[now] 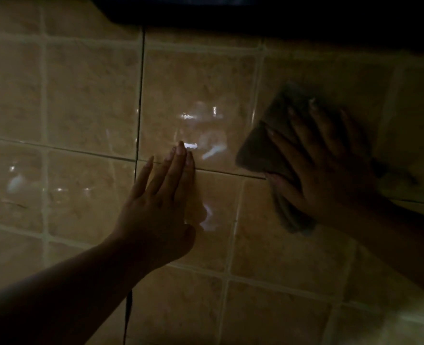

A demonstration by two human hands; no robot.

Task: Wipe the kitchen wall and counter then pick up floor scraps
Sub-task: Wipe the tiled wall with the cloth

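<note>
Wall-wiping tip: my right hand [330, 170] presses the cloth [263, 148] flat on the tiled wall [81, 95], fingers spread straight. Left hand [161, 200] braces beside it, fingers straight and close together. I'd go tile by tile and overlap passes.

Dim light. Glossy beige tiled wall [201, 90] w/ pale grout fills the view; thin dark vertical seam runs down left of centre. Left hand [156, 207] lies flat on the tiles, fingers straight & close together, fingertips just over a horizontal seam. Right hand [330, 170] presses a dark grey folded cloth [260, 148] to the wall, fingers spread over it; cloth shows at the fingertips & below the thumb. Black overhanging edge [255, 13] runs along the top. Bright reflections between the hands.
</note>
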